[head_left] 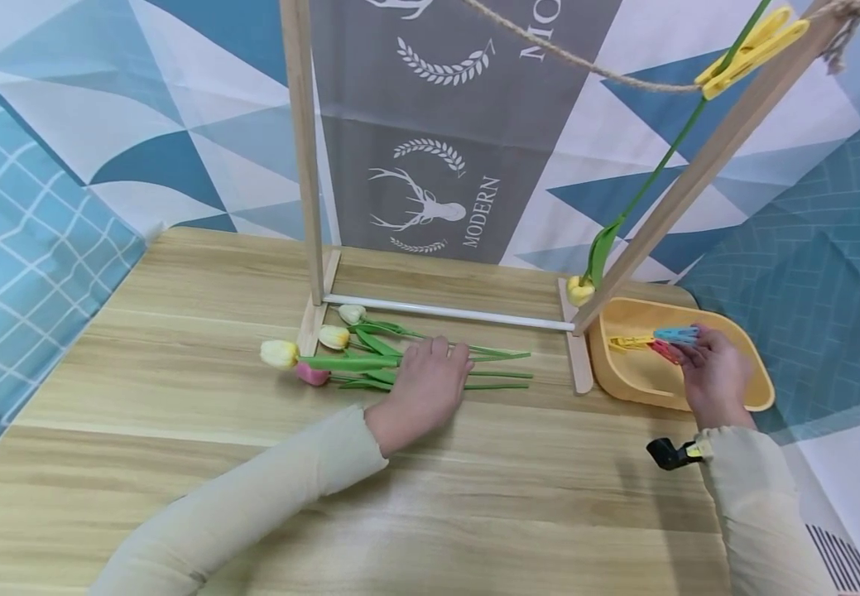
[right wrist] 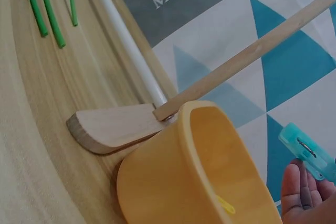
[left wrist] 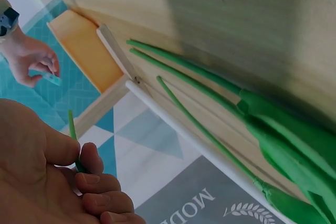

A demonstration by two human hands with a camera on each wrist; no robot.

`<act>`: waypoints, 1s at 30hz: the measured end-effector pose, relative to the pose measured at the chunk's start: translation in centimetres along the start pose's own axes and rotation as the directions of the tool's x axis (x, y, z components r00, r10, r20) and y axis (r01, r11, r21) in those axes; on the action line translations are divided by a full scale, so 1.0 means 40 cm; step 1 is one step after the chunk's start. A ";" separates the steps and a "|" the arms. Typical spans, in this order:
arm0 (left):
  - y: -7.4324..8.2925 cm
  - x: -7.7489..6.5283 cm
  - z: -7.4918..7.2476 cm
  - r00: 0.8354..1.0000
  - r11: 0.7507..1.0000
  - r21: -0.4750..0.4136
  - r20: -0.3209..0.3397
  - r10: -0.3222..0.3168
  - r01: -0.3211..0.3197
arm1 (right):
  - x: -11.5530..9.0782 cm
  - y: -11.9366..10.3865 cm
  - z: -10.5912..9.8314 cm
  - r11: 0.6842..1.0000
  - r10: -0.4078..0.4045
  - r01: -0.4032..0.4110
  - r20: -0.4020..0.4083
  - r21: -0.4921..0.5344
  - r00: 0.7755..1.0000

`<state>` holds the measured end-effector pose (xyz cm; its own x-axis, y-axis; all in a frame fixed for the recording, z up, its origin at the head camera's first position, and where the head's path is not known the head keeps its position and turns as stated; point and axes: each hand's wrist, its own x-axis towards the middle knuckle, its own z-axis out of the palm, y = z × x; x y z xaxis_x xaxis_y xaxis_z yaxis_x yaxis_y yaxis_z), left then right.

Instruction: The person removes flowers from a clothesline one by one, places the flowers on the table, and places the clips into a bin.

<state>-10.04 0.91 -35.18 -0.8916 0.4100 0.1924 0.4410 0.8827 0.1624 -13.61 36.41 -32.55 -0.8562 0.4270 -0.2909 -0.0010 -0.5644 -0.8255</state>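
Observation:
My left hand (head_left: 430, 381) pinches the green stem (left wrist: 72, 124) of a tulip between thumb and curled fingers. Its pale yellow bloom (head_left: 279, 353) points left, above other tulips on the table: a white one (head_left: 352, 314), a cream one (head_left: 334, 337) and a pink one (head_left: 313, 374). Over the orange basin (head_left: 761, 389), my right hand (head_left: 714, 372) grips a blue clothespin (right wrist: 304, 148) at the fingertips. Below it in the head view are a red clothespin (head_left: 665, 352) and a yellow clothespin (head_left: 629, 343) in the basin.
A wooden frame has a left post (head_left: 301, 149), a right post (head_left: 686, 190) and a white bottom rod (head_left: 452, 311). A rope (head_left: 586, 62) crosses above. From it hangs an upside-down yellow tulip (head_left: 581, 290), clipped by a yellow clothespin (head_left: 750, 54).

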 end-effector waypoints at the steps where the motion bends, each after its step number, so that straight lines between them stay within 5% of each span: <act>1: 0.001 -0.003 0.003 1.000 1.000 0.000 0.001 0.001 -0.001 | 0.001 0.002 0.000 1.000 0.004 -0.004 0.010 0.002 1.000; 10: 0.001 -0.036 0.033 0.999 0.999 -0.005 0.028 0.033 -0.033 | -0.003 0.014 -0.012 0.996 0.087 -0.087 0.129 -0.005 0.988; 14: 0.000 -0.045 0.040 0.997 1.000 -0.015 0.081 0.018 -0.017 | -0.001 0.016 -0.016 0.992 0.121 -0.118 0.127 -0.031 0.984; 30: 0.003 -0.060 0.065 0.995 0.998 0.035 0.093 0.042 -0.045 | 0.015 0.025 -0.015 0.957 0.183 -0.154 0.102 -0.244 0.978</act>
<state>-8.11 0.63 -38.14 -0.8780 0.4663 0.1083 0.4771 0.8707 0.1193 -13.82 36.52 -33.84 -0.8901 0.2419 -0.3863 0.2569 -0.4338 -0.8636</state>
